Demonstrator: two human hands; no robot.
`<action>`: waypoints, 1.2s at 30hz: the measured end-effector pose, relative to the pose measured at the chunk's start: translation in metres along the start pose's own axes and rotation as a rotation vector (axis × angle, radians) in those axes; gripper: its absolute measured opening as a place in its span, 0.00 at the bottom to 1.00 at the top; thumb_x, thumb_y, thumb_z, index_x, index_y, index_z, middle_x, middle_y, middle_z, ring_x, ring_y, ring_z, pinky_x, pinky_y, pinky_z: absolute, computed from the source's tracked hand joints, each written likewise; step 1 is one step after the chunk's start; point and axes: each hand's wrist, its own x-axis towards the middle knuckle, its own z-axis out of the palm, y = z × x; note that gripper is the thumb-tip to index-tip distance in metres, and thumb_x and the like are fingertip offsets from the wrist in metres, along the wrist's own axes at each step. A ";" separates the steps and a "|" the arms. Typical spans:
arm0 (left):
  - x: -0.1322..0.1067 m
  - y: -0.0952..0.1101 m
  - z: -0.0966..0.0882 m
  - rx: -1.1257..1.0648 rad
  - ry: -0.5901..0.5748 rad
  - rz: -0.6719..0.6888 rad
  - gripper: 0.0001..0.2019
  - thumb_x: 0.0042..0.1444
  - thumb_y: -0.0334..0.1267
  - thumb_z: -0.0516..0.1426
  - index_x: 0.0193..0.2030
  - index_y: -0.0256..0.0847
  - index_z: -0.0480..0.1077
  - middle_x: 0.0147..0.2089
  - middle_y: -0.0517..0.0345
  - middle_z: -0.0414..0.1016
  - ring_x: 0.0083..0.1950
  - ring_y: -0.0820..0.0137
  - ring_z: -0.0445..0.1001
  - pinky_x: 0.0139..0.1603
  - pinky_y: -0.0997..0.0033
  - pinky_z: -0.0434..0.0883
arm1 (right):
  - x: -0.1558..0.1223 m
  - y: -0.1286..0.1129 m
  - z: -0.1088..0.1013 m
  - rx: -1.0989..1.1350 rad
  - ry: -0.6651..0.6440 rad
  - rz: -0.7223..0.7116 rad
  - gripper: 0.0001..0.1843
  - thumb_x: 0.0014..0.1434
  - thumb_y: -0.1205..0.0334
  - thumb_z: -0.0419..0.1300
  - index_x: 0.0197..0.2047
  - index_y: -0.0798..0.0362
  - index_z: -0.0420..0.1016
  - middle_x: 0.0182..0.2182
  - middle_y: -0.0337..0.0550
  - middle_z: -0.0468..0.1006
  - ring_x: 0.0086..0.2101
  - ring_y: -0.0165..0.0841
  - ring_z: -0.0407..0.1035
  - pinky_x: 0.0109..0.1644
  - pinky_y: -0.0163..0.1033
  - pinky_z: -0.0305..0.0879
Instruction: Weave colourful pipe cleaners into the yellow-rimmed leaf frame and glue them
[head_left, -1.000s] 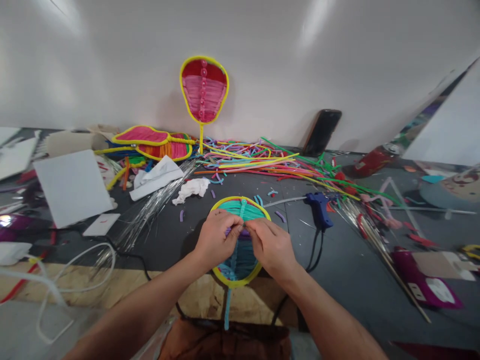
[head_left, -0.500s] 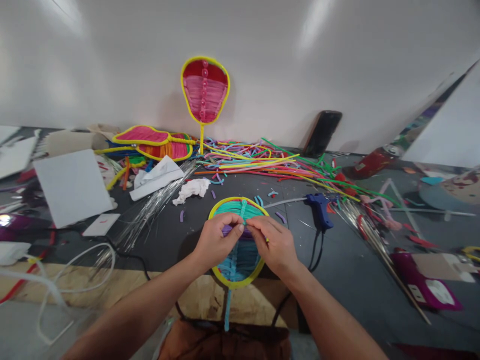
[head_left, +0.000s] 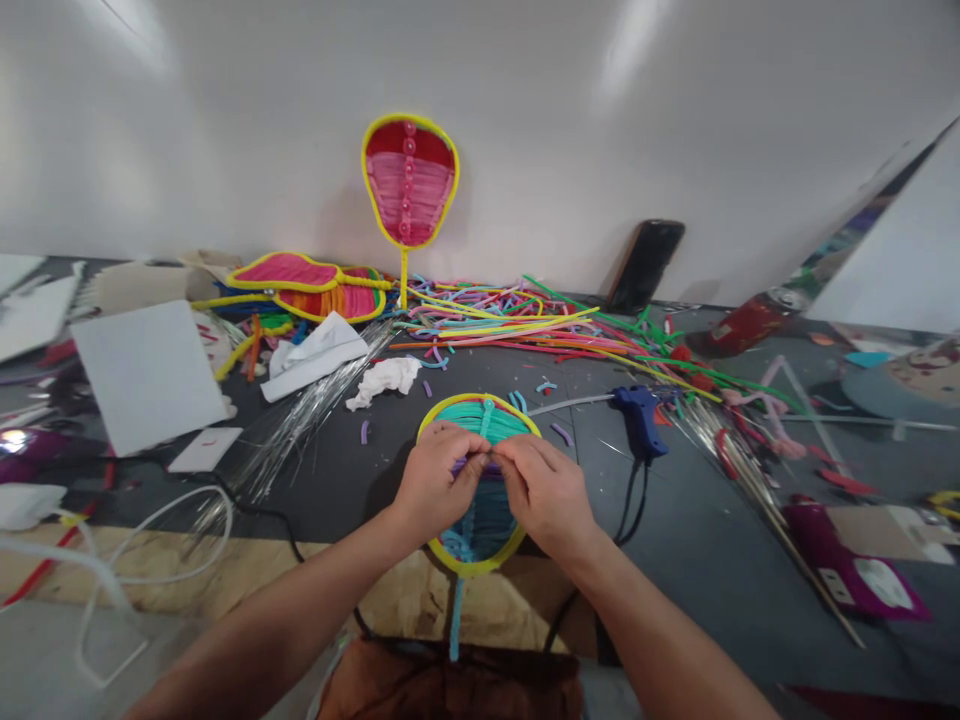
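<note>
A round pipe-cleaner fan (head_left: 480,515) with a yellow rim lies at the table's front edge, its blue stem hanging toward me. Turquoise, purple and dark blue rows fill it, and a turquoise strip runs down its middle. Over the fan's centre, my left hand (head_left: 441,478) and my right hand (head_left: 546,490) meet fingertip to fingertip. Both are closed in a pinch. Whatever lies between the fingers is too small and hidden to name.
A blue glue gun (head_left: 641,422) lies right of the fan. Behind is a heap of coloured pipe cleaners (head_left: 510,320). A pink fan (head_left: 409,185) stands against the wall, as does a phone (head_left: 646,266). A can (head_left: 754,322) and silver stems (head_left: 315,410) lie around.
My fingertips have drawn closer together over the fan's middle, and my right fingers are more curled. The fan stays in place.
</note>
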 end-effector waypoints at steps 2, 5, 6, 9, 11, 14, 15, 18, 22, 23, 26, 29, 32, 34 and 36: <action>0.001 -0.003 -0.001 0.085 0.001 0.036 0.07 0.61 0.34 0.52 0.33 0.42 0.70 0.30 0.61 0.78 0.33 0.70 0.74 0.49 0.62 0.66 | 0.000 0.001 0.001 0.021 -0.005 0.018 0.10 0.64 0.67 0.51 0.38 0.51 0.74 0.31 0.45 0.79 0.33 0.33 0.73 0.39 0.37 0.71; 0.002 -0.005 -0.004 0.221 0.020 0.120 0.09 0.63 0.34 0.52 0.35 0.42 0.71 0.32 0.60 0.80 0.34 0.69 0.76 0.53 0.59 0.62 | -0.001 0.003 0.002 0.065 -0.026 0.080 0.08 0.63 0.66 0.53 0.37 0.50 0.73 0.31 0.43 0.79 0.32 0.32 0.73 0.38 0.36 0.70; 0.003 -0.005 -0.005 0.256 0.032 0.156 0.09 0.63 0.34 0.51 0.35 0.42 0.72 0.32 0.60 0.80 0.34 0.69 0.76 0.54 0.58 0.62 | -0.001 0.003 0.001 0.073 -0.037 0.102 0.07 0.63 0.66 0.53 0.37 0.50 0.73 0.31 0.43 0.79 0.32 0.32 0.73 0.38 0.36 0.69; 0.004 -0.003 -0.007 0.304 0.047 0.222 0.12 0.64 0.32 0.49 0.34 0.41 0.72 0.32 0.59 0.80 0.34 0.70 0.76 0.54 0.58 0.62 | -0.001 0.003 0.001 0.112 -0.079 0.148 0.07 0.62 0.65 0.53 0.36 0.51 0.72 0.30 0.43 0.77 0.32 0.33 0.71 0.37 0.36 0.67; 0.004 -0.002 -0.006 0.288 0.050 0.231 0.12 0.64 0.32 0.49 0.35 0.41 0.72 0.32 0.59 0.80 0.34 0.70 0.76 0.54 0.59 0.63 | 0.000 0.001 0.001 0.183 -0.107 0.228 0.08 0.62 0.64 0.51 0.33 0.51 0.69 0.27 0.42 0.74 0.29 0.33 0.69 0.34 0.36 0.66; 0.003 -0.002 -0.005 0.233 0.094 0.226 0.08 0.63 0.32 0.52 0.38 0.41 0.73 0.35 0.58 0.81 0.36 0.71 0.77 0.54 0.61 0.64 | 0.002 -0.002 0.004 0.411 -0.128 0.458 0.10 0.63 0.59 0.50 0.30 0.50 0.65 0.22 0.37 0.68 0.23 0.30 0.64 0.28 0.35 0.62; 0.003 -0.002 -0.005 0.220 0.113 0.221 0.08 0.63 0.32 0.52 0.39 0.41 0.73 0.36 0.58 0.81 0.36 0.71 0.77 0.55 0.61 0.64 | 0.002 -0.003 0.005 0.495 -0.122 0.522 0.10 0.63 0.57 0.50 0.30 0.50 0.64 0.21 0.36 0.67 0.22 0.29 0.63 0.26 0.34 0.61; 0.002 -0.002 -0.004 0.207 0.144 0.220 0.06 0.62 0.33 0.54 0.40 0.42 0.73 0.37 0.58 0.82 0.37 0.71 0.78 0.55 0.60 0.65 | 0.001 -0.004 0.009 0.644 -0.095 0.600 0.11 0.63 0.54 0.51 0.32 0.51 0.63 0.22 0.35 0.66 0.23 0.28 0.62 0.27 0.33 0.62; 0.002 -0.004 -0.004 0.211 0.138 0.233 0.06 0.62 0.33 0.55 0.41 0.42 0.73 0.37 0.58 0.82 0.36 0.71 0.78 0.54 0.60 0.65 | -0.002 -0.005 0.013 0.678 -0.080 0.587 0.11 0.63 0.54 0.51 0.32 0.51 0.63 0.23 0.34 0.66 0.23 0.28 0.62 0.28 0.34 0.62; 0.002 -0.004 -0.004 0.212 0.135 0.232 0.06 0.61 0.33 0.55 0.41 0.42 0.74 0.37 0.58 0.82 0.36 0.71 0.78 0.54 0.59 0.65 | -0.003 -0.006 0.014 0.678 -0.073 0.581 0.11 0.64 0.54 0.50 0.32 0.51 0.63 0.23 0.34 0.66 0.24 0.28 0.62 0.29 0.34 0.62; 0.002 -0.003 -0.004 0.210 0.157 0.233 0.06 0.61 0.31 0.56 0.41 0.42 0.74 0.36 0.58 0.82 0.36 0.71 0.78 0.53 0.59 0.65 | -0.003 -0.009 0.016 0.672 -0.034 0.558 0.12 0.64 0.55 0.50 0.31 0.50 0.62 0.22 0.34 0.66 0.24 0.28 0.62 0.30 0.34 0.62; 0.001 -0.001 -0.002 0.199 0.184 0.228 0.06 0.61 0.31 0.55 0.39 0.41 0.74 0.35 0.58 0.81 0.35 0.71 0.78 0.51 0.60 0.66 | -0.002 -0.012 0.019 0.699 0.019 0.551 0.12 0.65 0.56 0.50 0.31 0.50 0.62 0.23 0.35 0.66 0.25 0.28 0.63 0.31 0.35 0.63; 0.001 0.002 0.001 0.155 0.189 0.192 0.06 0.61 0.32 0.55 0.37 0.40 0.74 0.34 0.57 0.81 0.35 0.71 0.77 0.48 0.63 0.68 | -0.003 -0.015 0.022 0.721 0.064 0.566 0.11 0.64 0.55 0.51 0.32 0.50 0.63 0.25 0.35 0.67 0.26 0.29 0.64 0.31 0.35 0.65; 0.001 0.004 0.002 0.106 0.192 0.160 0.06 0.61 0.33 0.55 0.36 0.40 0.74 0.33 0.57 0.80 0.35 0.70 0.77 0.45 0.66 0.70 | -0.003 -0.015 0.023 0.718 0.083 0.574 0.10 0.63 0.55 0.52 0.32 0.51 0.63 0.25 0.36 0.67 0.26 0.29 0.65 0.31 0.35 0.66; 0.001 0.006 0.003 0.064 0.192 0.134 0.06 0.61 0.33 0.55 0.36 0.40 0.74 0.32 0.57 0.80 0.36 0.70 0.76 0.42 0.68 0.71 | -0.003 -0.016 0.023 0.710 0.098 0.582 0.10 0.62 0.55 0.53 0.32 0.51 0.64 0.25 0.36 0.68 0.26 0.29 0.65 0.30 0.35 0.67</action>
